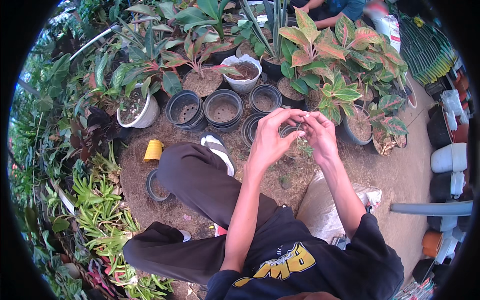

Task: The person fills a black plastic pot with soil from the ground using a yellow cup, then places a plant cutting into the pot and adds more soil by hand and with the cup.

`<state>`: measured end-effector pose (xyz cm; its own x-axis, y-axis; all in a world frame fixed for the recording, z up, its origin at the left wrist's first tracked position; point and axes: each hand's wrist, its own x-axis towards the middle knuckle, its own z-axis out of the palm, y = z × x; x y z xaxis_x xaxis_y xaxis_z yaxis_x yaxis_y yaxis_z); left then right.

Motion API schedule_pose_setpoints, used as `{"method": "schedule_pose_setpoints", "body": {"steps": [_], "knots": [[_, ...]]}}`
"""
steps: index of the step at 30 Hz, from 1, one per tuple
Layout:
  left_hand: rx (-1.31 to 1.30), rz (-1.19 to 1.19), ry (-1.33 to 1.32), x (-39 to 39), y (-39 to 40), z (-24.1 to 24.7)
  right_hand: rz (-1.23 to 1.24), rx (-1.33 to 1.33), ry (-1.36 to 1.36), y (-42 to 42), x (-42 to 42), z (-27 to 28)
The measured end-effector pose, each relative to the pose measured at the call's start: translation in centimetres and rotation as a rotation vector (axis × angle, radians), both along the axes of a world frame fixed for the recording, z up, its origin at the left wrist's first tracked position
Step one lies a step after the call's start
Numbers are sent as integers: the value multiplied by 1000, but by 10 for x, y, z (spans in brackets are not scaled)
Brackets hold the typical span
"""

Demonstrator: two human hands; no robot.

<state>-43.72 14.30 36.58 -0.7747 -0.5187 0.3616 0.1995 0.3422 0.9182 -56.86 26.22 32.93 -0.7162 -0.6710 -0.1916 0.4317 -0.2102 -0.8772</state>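
Fingertips meet where my left hand (pixel 273 131) and my right hand (pixel 319 135) come together, raised above the dirt ground. Something thin and dark seems to run between the fingers, too small to make out. Just below them shows a feathery green sprig (pixel 305 147); whether a hand holds it, I cannot tell. Partly hidden behind my left hand is a stack of black plastic pots (pixel 249 129). Beyond the hands, more black nursery pots (pixel 224 108) stand nested, beside another black pot stack (pixel 184 108). A white pot (pixel 243 85) holds dark soil.
Potted aglaonema plants (pixel 315 47) crowd the far side, where another person's arm (pixel 330 22) shows. A whitish sack (pixel 318 210) lies by my right side. On the left are a yellow pot (pixel 153 150), a black pot (pixel 155 187) and leafy plants (pixel 101 202).
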Motion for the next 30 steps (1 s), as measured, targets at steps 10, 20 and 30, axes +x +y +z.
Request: {"method": "schedule_pose_setpoints", "body": {"steps": [10, 20, 30], "knots": [[-477, 517, 208, 144, -69, 83, 712, -387, -168, -134, 104, 77], [-210, 1051, 275, 304, -94, 90, 1369, -256, 309, -284, 233, 112], [4, 1455, 42, 412, -134, 2, 1439, -849, 1376, -381, 373, 57]]}}
